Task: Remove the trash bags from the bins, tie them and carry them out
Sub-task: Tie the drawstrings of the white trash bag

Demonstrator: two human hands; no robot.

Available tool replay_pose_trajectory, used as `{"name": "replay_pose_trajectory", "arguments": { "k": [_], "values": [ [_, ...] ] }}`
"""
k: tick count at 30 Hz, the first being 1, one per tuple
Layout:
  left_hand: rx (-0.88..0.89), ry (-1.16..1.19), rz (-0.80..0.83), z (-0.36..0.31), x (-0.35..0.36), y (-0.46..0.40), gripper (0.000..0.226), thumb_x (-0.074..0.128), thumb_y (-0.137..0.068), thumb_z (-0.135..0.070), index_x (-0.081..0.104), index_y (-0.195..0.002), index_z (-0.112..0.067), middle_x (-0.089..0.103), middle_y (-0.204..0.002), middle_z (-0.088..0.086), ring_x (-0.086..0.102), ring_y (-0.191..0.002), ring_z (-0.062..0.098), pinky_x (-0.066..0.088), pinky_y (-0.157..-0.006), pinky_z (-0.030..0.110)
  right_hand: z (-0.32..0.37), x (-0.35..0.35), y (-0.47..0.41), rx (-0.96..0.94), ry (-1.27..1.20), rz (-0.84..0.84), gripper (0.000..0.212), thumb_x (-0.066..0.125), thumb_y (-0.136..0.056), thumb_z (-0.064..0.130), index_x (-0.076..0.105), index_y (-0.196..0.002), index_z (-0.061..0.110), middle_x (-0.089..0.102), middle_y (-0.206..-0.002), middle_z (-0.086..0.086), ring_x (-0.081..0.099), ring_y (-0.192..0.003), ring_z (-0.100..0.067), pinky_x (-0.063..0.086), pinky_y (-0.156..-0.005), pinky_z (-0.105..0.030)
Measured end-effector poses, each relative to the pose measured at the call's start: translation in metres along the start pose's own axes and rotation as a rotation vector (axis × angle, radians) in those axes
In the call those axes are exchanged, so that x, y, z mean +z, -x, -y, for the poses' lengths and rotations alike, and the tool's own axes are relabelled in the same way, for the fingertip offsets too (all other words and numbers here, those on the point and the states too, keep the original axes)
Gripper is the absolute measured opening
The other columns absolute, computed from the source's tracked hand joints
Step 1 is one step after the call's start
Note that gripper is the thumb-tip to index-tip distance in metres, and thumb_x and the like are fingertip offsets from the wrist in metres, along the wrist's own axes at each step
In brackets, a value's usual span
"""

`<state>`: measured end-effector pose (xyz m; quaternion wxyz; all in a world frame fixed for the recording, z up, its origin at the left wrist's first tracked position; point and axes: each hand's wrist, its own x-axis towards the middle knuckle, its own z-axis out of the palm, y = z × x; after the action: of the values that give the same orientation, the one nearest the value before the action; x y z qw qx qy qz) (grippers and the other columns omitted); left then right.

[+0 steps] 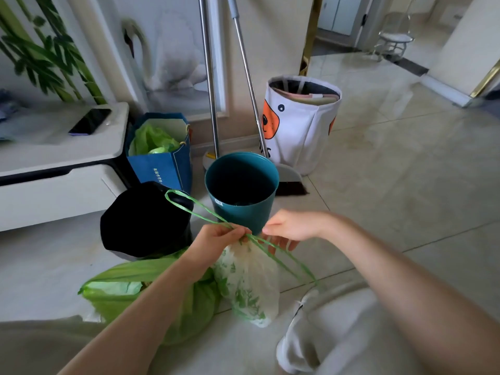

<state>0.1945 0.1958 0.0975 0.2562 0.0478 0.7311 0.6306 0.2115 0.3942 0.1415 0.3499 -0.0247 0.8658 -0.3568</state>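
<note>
The left hand (219, 236) pinches the gathered neck of a white trash bag (249, 282) printed with green, its grip tight on the green drawstring (189, 207) that loops up and away. The right hand (289, 228) sits just beside it, fingers curled under a second strand of the string. The bag hangs over the floor (405, 185), with a green trash bag (113, 290) lying below the left forearm. Behind stand a teal bin (240, 190) and a black bin (143, 220).
</note>
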Motion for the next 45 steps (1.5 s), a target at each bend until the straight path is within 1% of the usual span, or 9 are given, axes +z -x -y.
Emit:
{"name": "replay_pose_trajectory", "arguments": {
  "k": [7,10,12,16,22,31,34,40,45],
  "values": [
    [0.058,-0.131,0.042,-0.004,-0.009,0.003,0.013,0.065,-0.087,-0.008,0.075,-0.095,-0.008,0.076,-0.097,0.003,0.068,-0.090,0.007,0.051,-0.080,0.012,-0.003,0.021,-0.032,-0.212,-0.066,-0.202,0.028,0.055,-0.090,0.006,0.063,-0.117,0.012,0.065,-0.100,-0.003,0.063,-0.087,-0.017,0.053,-0.070,-0.023],
    [0.078,-0.225,0.065,-0.006,-0.013,0.003,0.013,0.066,-0.086,-0.012,0.077,-0.087,-0.019,0.076,-0.090,-0.005,0.068,-0.084,0.003,0.050,-0.080,0.011,-0.005,0.031,-0.044,-0.218,-0.047,-0.208,0.020,0.058,-0.087,0.009,0.065,-0.105,0.016,0.068,-0.104,-0.013,0.065,-0.096,-0.032,0.056,-0.080,-0.040],
    [0.100,-0.296,0.072,-0.008,-0.013,0.002,0.012,0.068,-0.085,-0.014,0.076,-0.085,-0.023,0.076,-0.086,-0.006,0.067,-0.080,0.004,0.049,-0.079,0.013,-0.005,0.031,-0.049,-0.219,-0.042,-0.219,0.015,0.059,-0.085,0.015,0.063,-0.090,0.028,0.067,-0.094,-0.008,0.065,-0.088,-0.031,0.055,-0.077,-0.046],
    [0.166,-0.331,0.045,-0.008,-0.015,-0.002,0.018,0.072,-0.081,-0.008,0.077,-0.080,-0.025,0.076,-0.084,0.001,0.069,-0.082,0.012,0.054,-0.083,0.027,-0.007,0.025,-0.052,-0.201,-0.053,-0.231,0.008,0.061,-0.088,0.023,0.063,-0.090,0.030,0.064,-0.092,0.003,0.061,-0.085,-0.016,0.049,-0.073,-0.029],
    [0.259,-0.408,-0.109,-0.001,-0.010,-0.009,0.027,0.075,-0.076,-0.004,0.071,-0.071,-0.030,0.072,-0.080,-0.002,0.068,-0.080,0.015,0.057,-0.080,0.037,-0.009,0.023,-0.052,-0.189,-0.073,-0.317,0.017,0.062,-0.086,0.025,0.060,-0.077,0.040,0.065,-0.092,0.005,0.062,-0.087,-0.016,0.051,-0.079,-0.032],
    [0.487,-0.729,-0.256,0.011,-0.006,-0.014,0.013,0.065,-0.076,-0.009,0.056,-0.084,-0.014,0.061,-0.074,-0.001,0.059,-0.067,0.019,0.049,-0.059,0.034,-0.006,0.026,-0.053,-0.207,-0.037,-0.326,0.026,0.060,-0.078,0.011,0.059,-0.071,0.037,0.065,-0.081,0.003,0.062,-0.077,-0.018,0.051,-0.072,-0.034],
    [0.573,-0.825,-0.225,0.018,-0.005,-0.013,0.010,0.066,-0.082,-0.010,0.057,-0.083,-0.012,0.059,-0.076,-0.001,0.057,-0.066,0.019,0.050,-0.059,0.039,-0.004,0.024,-0.049,-0.142,-0.119,-0.229,0.014,0.054,-0.086,0.014,0.064,-0.080,0.021,0.066,-0.073,0.005,0.060,-0.065,-0.011,0.051,-0.066,-0.029],
    [0.645,-0.776,-0.217,0.020,-0.003,-0.005,0.010,0.058,-0.088,-0.026,0.057,-0.089,-0.016,0.062,-0.079,-0.007,0.059,-0.065,0.007,0.050,-0.057,0.026,-0.009,0.019,-0.047,-0.123,-0.171,-0.206,0.007,0.056,-0.092,0.024,0.056,-0.092,0.031,0.064,-0.079,0.007,0.059,-0.072,-0.011,0.051,-0.062,-0.025],
    [0.577,-0.687,-0.233,0.023,-0.007,-0.005,0.007,0.065,-0.087,-0.018,0.058,-0.087,-0.019,0.063,-0.080,-0.009,0.060,-0.074,0.006,0.048,-0.063,0.020,-0.005,0.016,-0.048,-0.205,-0.192,-0.269,0.010,0.066,-0.086,0.017,0.066,-0.083,0.026,0.063,-0.078,0.012,0.059,-0.075,-0.008,0.047,-0.062,-0.018]
  ]
}}
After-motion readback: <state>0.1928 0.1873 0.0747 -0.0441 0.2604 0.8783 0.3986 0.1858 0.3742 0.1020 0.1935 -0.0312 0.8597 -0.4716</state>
